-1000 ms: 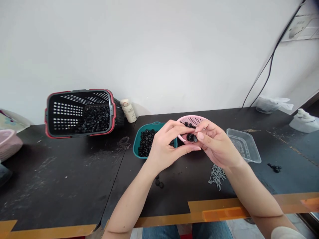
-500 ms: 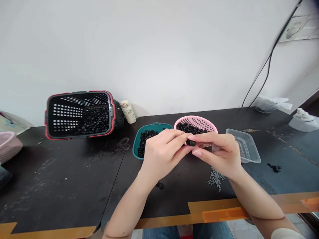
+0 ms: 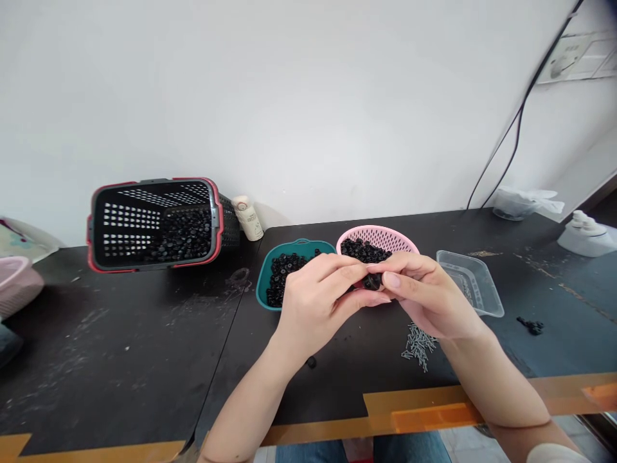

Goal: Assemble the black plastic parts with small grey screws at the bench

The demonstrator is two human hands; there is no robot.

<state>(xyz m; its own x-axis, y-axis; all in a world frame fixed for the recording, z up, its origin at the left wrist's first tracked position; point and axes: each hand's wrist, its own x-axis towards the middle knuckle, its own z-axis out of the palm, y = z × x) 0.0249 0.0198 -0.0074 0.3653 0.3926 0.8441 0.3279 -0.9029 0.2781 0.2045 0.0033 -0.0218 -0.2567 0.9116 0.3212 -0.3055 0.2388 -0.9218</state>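
Note:
Between the fingertips of both hands is a small round black plastic part [image 3: 372,281]. My left hand [image 3: 325,292] pinches it from the left, and my right hand [image 3: 424,289] grips it from the right with thumb and forefinger. Behind my left hand stands a teal tray [image 3: 263,283] with many small black ring-like parts. A pink basket [image 3: 390,236] of black parts lies just beyond the fingers, partly covered by them. Below my right hand is a loose pile of grey screws [image 3: 419,347]. One black piece [image 3: 311,362] rests near my left forearm.
A large black basket with a red rim [image 3: 219,218] lies tipped at the left, black parts inside. Beside it is a white bottle [image 3: 248,218]. A clear plastic tray [image 3: 491,289] and a small black heap [image 3: 531,325] are at the right. Orange tape [image 3: 434,417] runs along the table edge.
The fingers of both hands have shifted around the black part, turning it. My right thumb has moved up onto its near side.

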